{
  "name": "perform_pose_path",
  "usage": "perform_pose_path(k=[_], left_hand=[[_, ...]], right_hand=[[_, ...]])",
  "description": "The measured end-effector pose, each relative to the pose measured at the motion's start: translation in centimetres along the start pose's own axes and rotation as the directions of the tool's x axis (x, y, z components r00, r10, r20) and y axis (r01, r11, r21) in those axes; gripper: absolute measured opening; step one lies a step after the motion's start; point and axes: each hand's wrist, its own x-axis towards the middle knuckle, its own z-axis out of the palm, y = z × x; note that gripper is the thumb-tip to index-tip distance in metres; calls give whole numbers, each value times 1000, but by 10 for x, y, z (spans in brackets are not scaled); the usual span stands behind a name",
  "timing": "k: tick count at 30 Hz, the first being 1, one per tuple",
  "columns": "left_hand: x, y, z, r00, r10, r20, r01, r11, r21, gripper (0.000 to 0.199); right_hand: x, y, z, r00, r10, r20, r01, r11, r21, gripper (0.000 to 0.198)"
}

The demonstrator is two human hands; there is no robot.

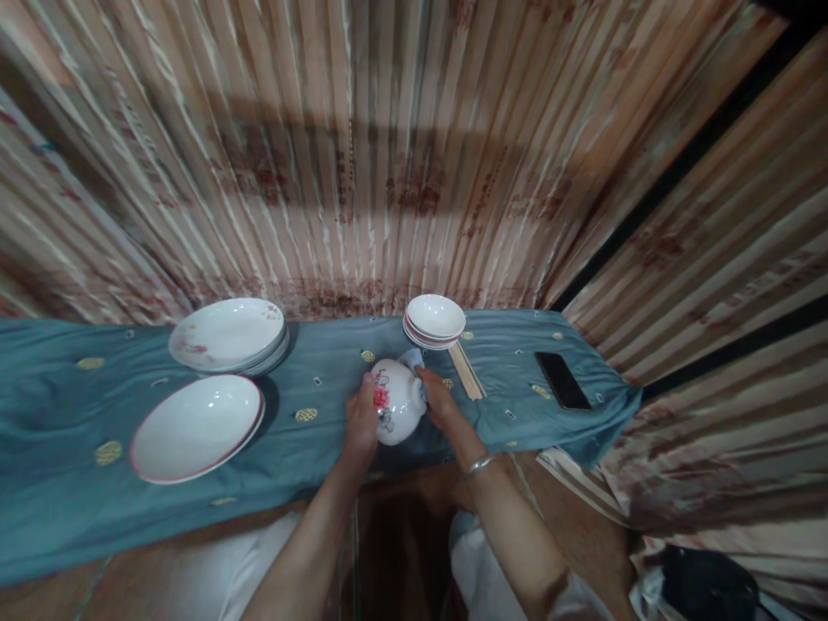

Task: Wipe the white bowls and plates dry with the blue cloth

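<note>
A white bowl (398, 405) with a red flower print is tilted on its side above the table's near edge, its foot ring facing right. My left hand (361, 414) grips it by the rim on the left, thumb over the outside. At the foot of the bowl, my right hand (438, 398) is closed on a pale blue cloth (412, 358), which lies against the bowl. The fingertips of both hands are partly hidden. Just beyond stands a stack of small white bowls (436, 316), and beside it lie several chopsticks (467, 371).
Stacked oval plates (226, 335) stand at the back left, with large red-rimmed dishes (200, 429) in front. A black phone (561, 380) lies at the right. A blue-green patterned cloth (329, 345) covers the narrow table. Pleated curtains (388, 172) hang behind and to the right.
</note>
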Motion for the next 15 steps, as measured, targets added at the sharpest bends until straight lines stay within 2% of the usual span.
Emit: perform_pose_path(k=[5,8,10,12,15], left_hand=[[-1,14,5,994,30,-108,-33,999,-19,40],[2,15,3,988,103,-119,-104,995,-3,41],[4,13,0,983,141,-116,-136,989,50,45],[5,12,-2,983,150,-101,-142,986,89,47],[2,13,-2,987,142,-72,-134,985,109,46]], right_hand=[[-20,12,16,997,76,-33,-71,988,138,41],[-37,18,32,984,175,-43,-152,933,325,32],[-48,20,42,973,232,-2,-210,886,413,26],[-56,20,48,966,253,54,-250,866,432,24],[-63,18,51,969,205,140,-241,911,335,28]])
